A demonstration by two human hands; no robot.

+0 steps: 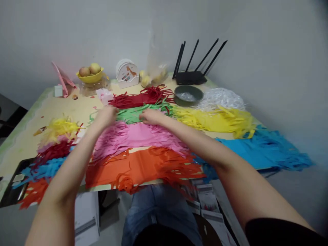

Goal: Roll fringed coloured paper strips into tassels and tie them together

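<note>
Green fringed paper [130,114] lies across the middle of the table, between a dark red fringed piece [139,99] and a pink one [140,134]. At its left end is my left hand [108,114], fingers curled down and partly hidden. My right hand [151,116] rests over the same green paper, fingertips pinched together on it. Nearest my body lies an orange fringed piece [143,165]. Yellow fringed paper [217,119] and blue fringed paper [258,150] spread out to the right, partly behind my right forearm.
Small fringe piles [55,150] lie at the left. Along the back stand a yellow fruit bowl [91,78], a giraffe-print holder [127,80], a bag of fruit [153,78] and a black router [191,78]. A dark green bowl [188,100] sits near white shreds [221,98].
</note>
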